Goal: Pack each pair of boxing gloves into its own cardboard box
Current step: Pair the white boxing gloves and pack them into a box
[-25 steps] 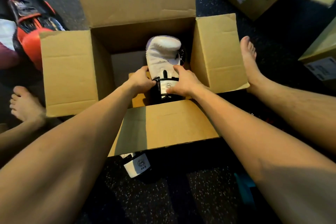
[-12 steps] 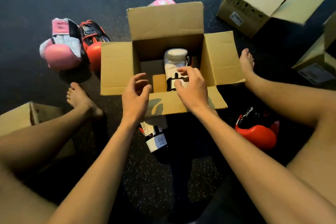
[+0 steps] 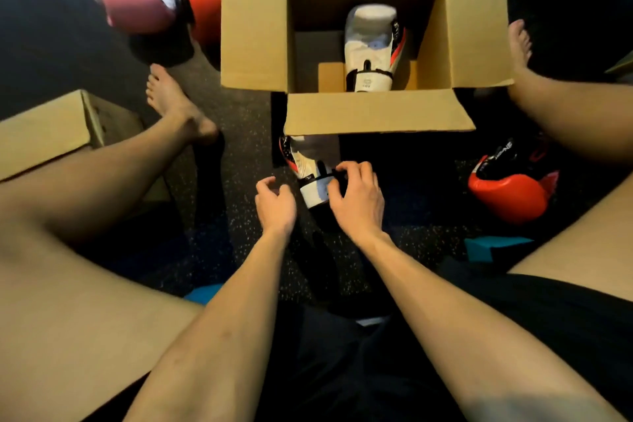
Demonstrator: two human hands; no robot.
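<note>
1. Cardboard forms the open box [image 3: 376,111], which stands on the dark speckled floor [image 3: 246,147] between the seated person's bare legs. All four flaps are folded outward.
2. The first white glove [image 3: 371,44] lies inside the open box, toward its right side. Its padded end points away from the person and its cuff sits by the near wall. Red and black trim shows along its right edge.
3. The second white glove [image 3: 310,164] lies on the floor just in front of the open box. Its padded end is hidden under the near flap and its white cuff points toward the person.
4. The right hand [image 3: 358,193] grasps the second white glove at the cuff, thumb on the white band and fingers curled over the black strap.
5. The left hand [image 3: 275,202] is just beside the left side of that cuff, fingers loosely curled and grasping nothing. Whether a fingertip touches the cuff cannot be told.
6. A pink glove [image 3: 137,0] and a red glove [image 3: 202,0] lie side by side on the floor, left of the open box's left flap and beyond the left foot.
7. A red-and-black glove [image 3: 507,188] lies on the floor to the right of the hands, near the right leg.
8. Another cardboard box [image 3: 44,134] sits at the far left, beside the left leg.
</note>
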